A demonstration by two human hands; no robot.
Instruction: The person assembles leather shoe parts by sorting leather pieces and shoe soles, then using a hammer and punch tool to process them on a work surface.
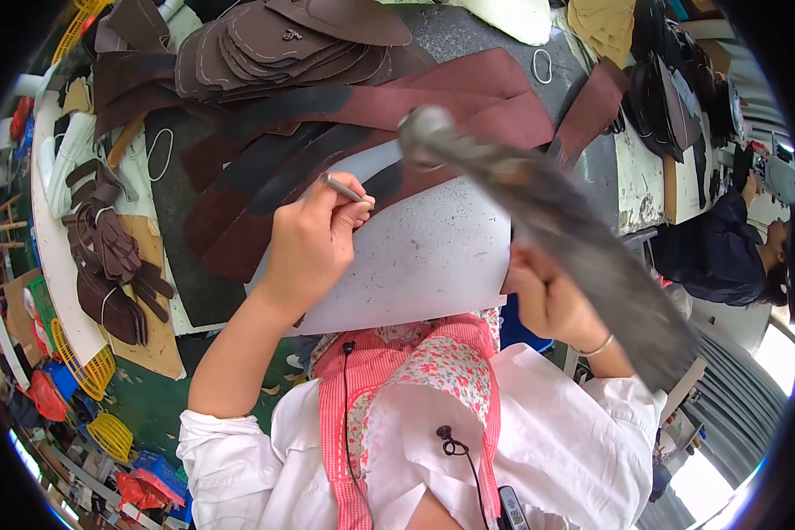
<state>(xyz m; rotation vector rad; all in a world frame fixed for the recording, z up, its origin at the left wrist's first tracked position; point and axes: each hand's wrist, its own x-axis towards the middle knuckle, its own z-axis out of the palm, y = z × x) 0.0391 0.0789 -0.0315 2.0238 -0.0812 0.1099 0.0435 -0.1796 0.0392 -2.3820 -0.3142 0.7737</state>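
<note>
My left hand (314, 238) is closed in a pinch round a short metal rod, which looks like a hand punch (341, 187). It sits over a dark-edged, reddish-brown leather strip (269, 194) on a pale board (406, 265); the rod's lower end is hidden by my fingers. To the right, my right hand (552, 296) is closed on a hammer (548, 199), blurred by motion. The hammer's rounded metal head (426, 137) is raised to the right of the rod, apart from it. Its dark handle slants down to the right across my hand.
Overlapping dark brown leather pieces (265, 53) are stacked at the back left. Bundled leather parts (110, 238) lie left of the dark work surface (172, 221). A leather strip (592, 110) and black pieces (667, 110) lie right. Another person (720, 243) is at far right.
</note>
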